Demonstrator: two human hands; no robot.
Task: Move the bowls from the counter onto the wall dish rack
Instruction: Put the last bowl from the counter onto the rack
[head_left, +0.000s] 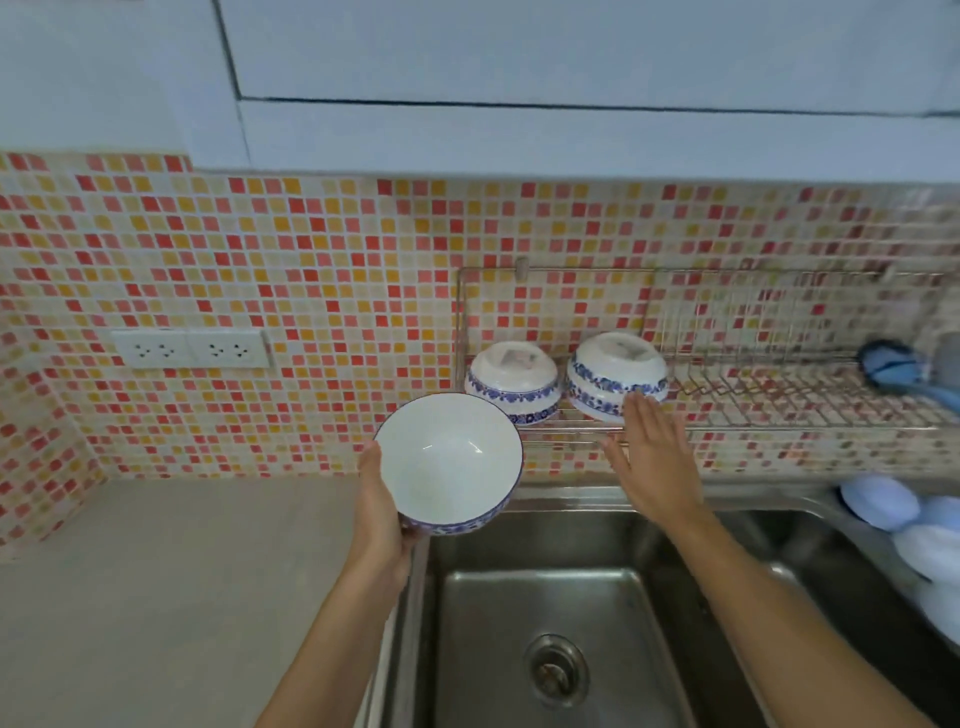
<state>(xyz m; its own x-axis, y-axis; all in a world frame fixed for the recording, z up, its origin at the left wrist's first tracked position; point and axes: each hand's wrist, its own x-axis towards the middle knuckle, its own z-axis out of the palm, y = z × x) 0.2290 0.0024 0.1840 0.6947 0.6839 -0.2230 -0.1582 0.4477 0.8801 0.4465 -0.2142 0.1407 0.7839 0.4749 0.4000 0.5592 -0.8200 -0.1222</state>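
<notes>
My left hand (382, 512) holds a white bowl with a blue flower band (449, 460) by its left rim, its opening facing me, just left of the sink and below the rack. The wire wall dish rack (753, 410) hangs on the tiled wall. Two matching bowls sit upside down at its left end: the left one (511, 379) and a right one (615, 374), which looks stacked on another bowl. My right hand (652, 457) is flat and open, fingertips at the lower rim of the right bowl.
A steel sink (561, 623) lies below the rack. A blue dish brush (893, 366) rests at the rack's right end. Pale blue and white items (904, 525) sit on the sink's right edge. The beige counter (182, 597) spreads to the left, with wall sockets (189, 349) above it.
</notes>
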